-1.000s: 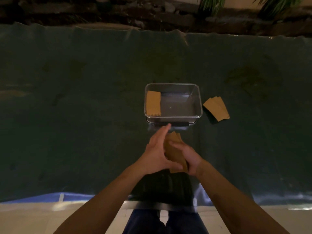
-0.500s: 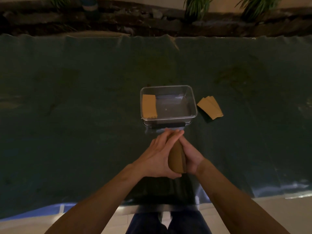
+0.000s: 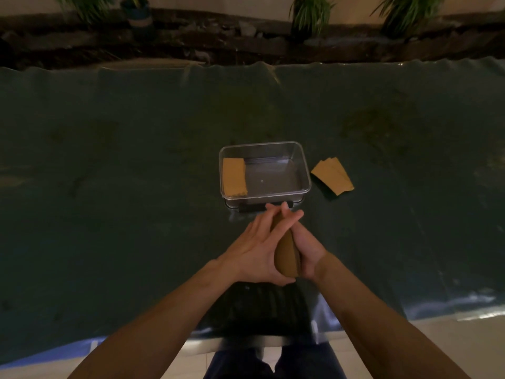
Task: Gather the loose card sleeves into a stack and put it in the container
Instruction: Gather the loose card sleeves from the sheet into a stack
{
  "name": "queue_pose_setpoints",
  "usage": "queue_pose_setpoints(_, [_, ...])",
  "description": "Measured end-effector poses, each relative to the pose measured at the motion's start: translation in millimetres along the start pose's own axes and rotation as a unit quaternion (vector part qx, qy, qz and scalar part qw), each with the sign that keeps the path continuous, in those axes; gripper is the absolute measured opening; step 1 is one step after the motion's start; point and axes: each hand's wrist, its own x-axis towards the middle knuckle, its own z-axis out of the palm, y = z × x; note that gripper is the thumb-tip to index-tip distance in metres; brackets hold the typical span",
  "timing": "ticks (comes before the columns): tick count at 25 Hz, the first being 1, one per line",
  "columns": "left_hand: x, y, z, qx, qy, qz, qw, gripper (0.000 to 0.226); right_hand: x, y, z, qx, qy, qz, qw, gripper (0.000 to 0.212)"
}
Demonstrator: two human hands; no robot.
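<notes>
A stack of brown card sleeves point(image 3: 285, 255) stands on edge between my palms, just in front of the container. My left hand point(image 3: 255, 248) presses its left face and my right hand point(image 3: 306, 247) its right face, with the fingertips meeting over the top. The clear plastic container point(image 3: 300, 166) sits on the dark green cloth beyond my hands. Inside it, a brown pile of sleeves point(image 3: 234, 176) lies flat against the left wall. A small fan of loose sleeves point(image 3: 333, 175) rests on the cloth just right of the container.
The dark green cloth point(image 3: 109, 187) covers the whole table. Its near edge point(image 3: 437, 310) runs close to my body. Beyond the far edge are a soil bed and potted plants point(image 3: 311, 15). My legs show below the table.
The sleeves were fanned loosely in my hands; now both palms have squeezed them into one even stack, and my fingertips have closed over its top. The view has tilted slightly.
</notes>
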Motion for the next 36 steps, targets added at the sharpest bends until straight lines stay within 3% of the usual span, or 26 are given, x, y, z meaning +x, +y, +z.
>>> queue_pose_setpoints(4, [25,1,-8,-0.015,0.064,-0.047,0.997,0.131,-6,-16,-12,-0.018,-0.014,0.031,0.999,0.072])
queue_pose_setpoints(8, [55,8,-6,-0.01,0.066,-0.056,0.996,0.135,-8,-36,-30,-0.052,-0.031,0.02,0.998,0.076])
queue_pose_setpoints(13, [97,28,9,0.026,0.053,-0.059,0.997,0.136,-8,-70,-77,-0.055,-0.068,0.012,0.996,0.049])
queue_pose_setpoints(15, [119,36,15,0.04,0.048,-0.073,0.995,0.137,-6,-86,-98,-0.06,-0.072,0.008,0.996,0.049])
queue_pose_setpoints(18, [151,47,31,0.089,0.03,-0.09,0.992,0.136,0,-109,-123,-0.17,-0.011,-0.021,0.985,0.051])
queue_pose_setpoints(21, [181,54,53,0.127,0.044,-0.124,0.983,0.136,9,-129,-142,-0.308,0.054,-0.058,0.948,0.042])
queue_pose_setpoints(24, [209,60,66,0.084,0.055,-0.17,0.98,0.142,21,-141,-162,-0.366,0.08,-0.071,0.925,0.042])
queue_pose_setpoints(26, [224,60,75,-0.005,0.082,-0.228,0.97,0.14,35,-151,-181,-0.393,0.125,-0.068,0.908,0.048])
queue_pose_setpoints(29, [243,57,94,-0.218,0.141,-0.324,0.91,0.115,62,-168,-206,-0.426,0.161,-0.052,0.889,0.049])
queue_pose_setpoints(32, [267,57,97,-0.374,0.224,-0.448,0.781,0.053,82,-178,-215,-0.5,0.156,-0.051,0.85,0.043])
queue_pose_setpoints(34, [291,47,93,-0.394,0.194,-0.542,0.716,0.053,99,-184,-216,-0.52,0.16,-0.053,0.837,0.04])
queue_pose_setpoints(36, [310,34,89,-0.403,0.169,-0.581,0.687,0.051,114,-187,-216,-0.538,0.145,-0.041,0.829,0.039])
